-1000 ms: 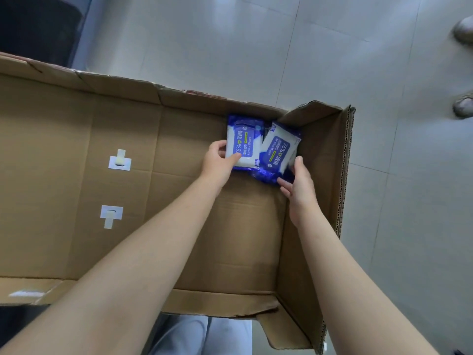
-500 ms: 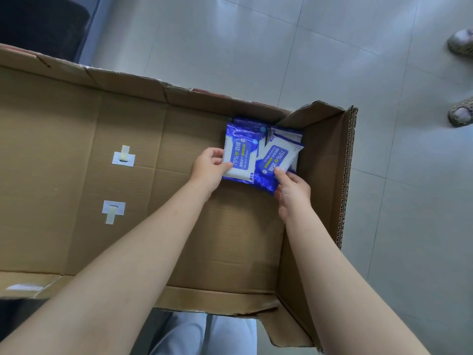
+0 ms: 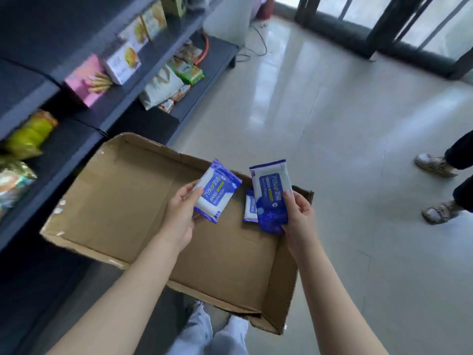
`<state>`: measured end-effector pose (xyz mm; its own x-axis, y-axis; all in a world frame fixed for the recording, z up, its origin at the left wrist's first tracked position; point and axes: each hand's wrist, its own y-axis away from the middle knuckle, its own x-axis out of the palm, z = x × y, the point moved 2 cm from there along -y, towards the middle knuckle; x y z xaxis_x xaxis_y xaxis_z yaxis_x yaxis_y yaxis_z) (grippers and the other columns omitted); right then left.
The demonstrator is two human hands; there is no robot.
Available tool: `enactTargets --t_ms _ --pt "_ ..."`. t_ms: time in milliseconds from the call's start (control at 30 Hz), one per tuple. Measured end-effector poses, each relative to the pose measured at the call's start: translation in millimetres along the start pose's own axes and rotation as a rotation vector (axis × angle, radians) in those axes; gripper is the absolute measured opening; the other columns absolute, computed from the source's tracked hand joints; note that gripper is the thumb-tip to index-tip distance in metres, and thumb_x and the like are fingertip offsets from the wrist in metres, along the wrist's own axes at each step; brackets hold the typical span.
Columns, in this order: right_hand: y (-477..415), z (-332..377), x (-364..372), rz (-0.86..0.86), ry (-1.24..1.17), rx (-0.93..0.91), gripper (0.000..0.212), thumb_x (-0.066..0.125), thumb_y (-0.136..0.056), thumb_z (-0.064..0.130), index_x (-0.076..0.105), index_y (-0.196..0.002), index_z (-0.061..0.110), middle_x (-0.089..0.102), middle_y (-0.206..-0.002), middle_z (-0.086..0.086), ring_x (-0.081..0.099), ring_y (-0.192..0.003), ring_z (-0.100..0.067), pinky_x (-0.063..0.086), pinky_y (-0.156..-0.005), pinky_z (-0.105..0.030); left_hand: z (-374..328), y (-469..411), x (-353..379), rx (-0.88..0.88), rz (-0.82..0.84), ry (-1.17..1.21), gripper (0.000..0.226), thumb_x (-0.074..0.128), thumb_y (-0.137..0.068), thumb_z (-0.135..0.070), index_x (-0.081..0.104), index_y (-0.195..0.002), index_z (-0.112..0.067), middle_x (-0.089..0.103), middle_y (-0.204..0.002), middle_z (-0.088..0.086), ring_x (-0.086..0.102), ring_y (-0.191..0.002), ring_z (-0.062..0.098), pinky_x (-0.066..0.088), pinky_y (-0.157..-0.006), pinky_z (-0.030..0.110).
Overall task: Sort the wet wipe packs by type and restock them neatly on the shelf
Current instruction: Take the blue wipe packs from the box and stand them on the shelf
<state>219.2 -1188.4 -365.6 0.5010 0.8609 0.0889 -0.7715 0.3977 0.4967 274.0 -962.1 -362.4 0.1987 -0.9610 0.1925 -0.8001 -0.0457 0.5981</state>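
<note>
My left hand (image 3: pixel 180 213) grips a blue and white wet wipe pack (image 3: pixel 216 190) by its lower left edge, above the open cardboard box (image 3: pixel 122 201). My right hand (image 3: pixel 299 216) holds a second, larger blue and white wipe pack (image 3: pixel 271 193) upright by its lower end. Between the two, a third small wipe pack (image 3: pixel 250 207) lies on the box floor near the far right corner. The dark shelf unit (image 3: pixel 84 119) stands at the left.
Snack boxes and bags fill the shelves: pink and white boxes (image 3: pixel 102 73), green and white bags (image 3: pixel 174 80), yellow-green bags (image 3: pixel 30 134). Another person's feet (image 3: pixel 437 188) stand on the tiled floor at the right. My own legs (image 3: pixel 212 334) show below the box.
Both hands have lifted a wipe pack each out of the box's corner. The view has swung up from the box floor, so the shelves and room now show.
</note>
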Motion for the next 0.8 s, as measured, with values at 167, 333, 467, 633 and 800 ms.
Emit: enactTargets --t_ms 167,333,467,633,800 --pt "91.9 100.2 53.6 0.295 -0.081 -0.028 0.053 0.078 -0.072 0.031 0.065 -0.117 0.007 0.073 -0.111 -0.017 0.071 -0.099 -0.03 0.058 -0.085 -0.046 -105.4 115.8 -45.1 0.188 -0.106 0.17 0.01 0.057 -0.099 -0.023 0.065 -0.104 -0.023 0.075 -0.086 0.001 0.07 -0.068 0.016 0.052 -0.051 0.026" --pt "155.4 156.2 118.7 0.56 -0.063 -0.061 0.035 0.072 -0.083 0.012 0.062 -0.116 0.013 0.076 -0.101 -0.006 0.074 -0.09 -0.021 0.063 -0.075 -0.038 -174.2 192.5 -102.6 0.319 -0.171 0.334 0.013 0.063 -0.095 -0.018 0.061 -0.107 -0.015 0.075 -0.084 0.002 0.072 -0.066 0.011 0.057 -0.052 0.024" --pt "201.4 182.9 179.6 0.687 0.006 -0.136 0.044 0.076 -0.074 0.016 0.061 -0.116 0.015 0.073 -0.102 -0.004 0.075 -0.086 -0.018 0.061 -0.065 -0.032 -214.3 240.0 -156.8 0.438 -0.198 0.377 0.014 0.062 -0.094 -0.012 0.064 -0.107 -0.015 0.075 -0.097 0.007 0.074 -0.076 0.015 0.061 -0.064 0.032" --pt "247.3 190.0 262.4 0.703 0.007 -0.209 0.051 0.083 -0.074 0.015 0.057 -0.118 0.015 0.063 -0.122 -0.014 0.073 -0.097 -0.026 0.06 -0.07 -0.037 -253.2 285.5 -229.5 0.551 -0.285 0.372 0.017 0.056 -0.095 -0.004 0.063 -0.098 -0.02 0.076 -0.079 0.0 0.072 -0.067 0.014 0.058 -0.065 0.034" --pt "303.1 178.9 347.4 0.768 -0.016 -0.232 0.054 0.083 -0.072 0.021 0.056 -0.118 0.018 0.069 -0.114 -0.009 0.073 -0.096 -0.024 0.06 -0.081 -0.042 -279.0 320.5 -319.1 0.647 -0.364 0.36 0.017 0.057 -0.095 -0.005 0.062 -0.101 -0.02 0.076 -0.086 -0.002 0.073 -0.076 0.014 0.059 -0.065 0.033"
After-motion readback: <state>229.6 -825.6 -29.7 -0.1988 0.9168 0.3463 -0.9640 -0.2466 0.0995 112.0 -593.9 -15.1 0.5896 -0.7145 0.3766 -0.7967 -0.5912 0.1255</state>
